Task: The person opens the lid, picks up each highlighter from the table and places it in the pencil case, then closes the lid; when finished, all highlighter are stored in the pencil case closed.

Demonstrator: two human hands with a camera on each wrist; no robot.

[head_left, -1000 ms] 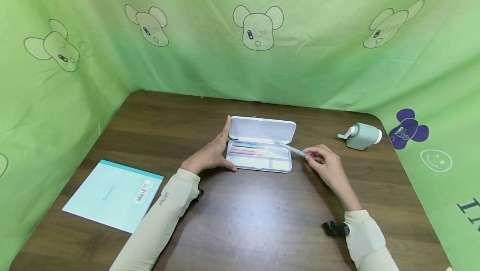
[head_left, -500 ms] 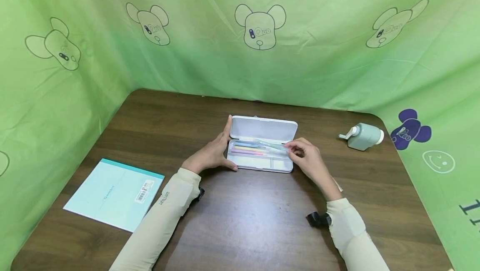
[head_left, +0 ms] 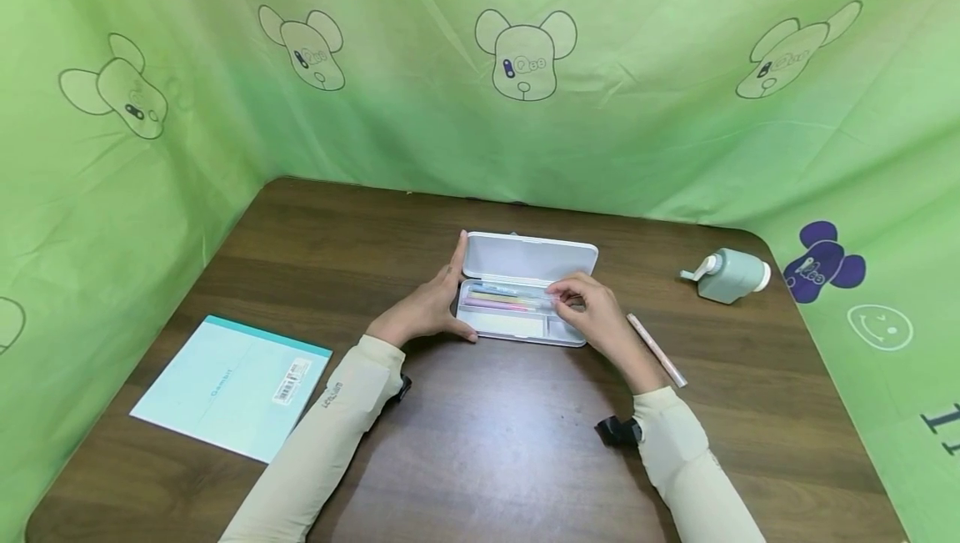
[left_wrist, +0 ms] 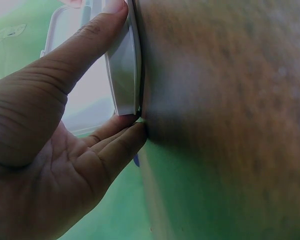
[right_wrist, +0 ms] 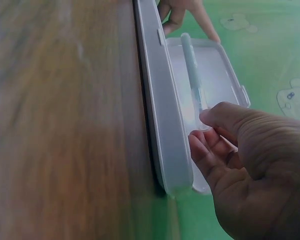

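Note:
A white pencil case [head_left: 529,257] lies open on the table, lid tilted back. Several coloured pens [head_left: 491,304] rest in its long rear compartment. My left hand [head_left: 426,307] holds the case's left end, thumb at the front edge and fingers behind, as the left wrist view also shows. Over the right part of the case, my right hand [head_left: 592,314] pinches the end of a pale blue-green pen [right_wrist: 191,67] between thumb and fingers. In the right wrist view that pen slants above the tray; whether it touches the bottom is unclear.
A pale pinkish pen [head_left: 657,351] lies on the wooden table [head_left: 480,460] just right of my right forearm. Farther right, a grey-green bottle [head_left: 729,276] with a white cap lies near the back. A light blue notebook [head_left: 232,389] is at the left. Green curtains [head_left: 390,126] surround the table.
My right hand has moved left with the pen, from beside the case to over it. The pinkish pen on the table has come into view behind the forearm. My left hand stays put.

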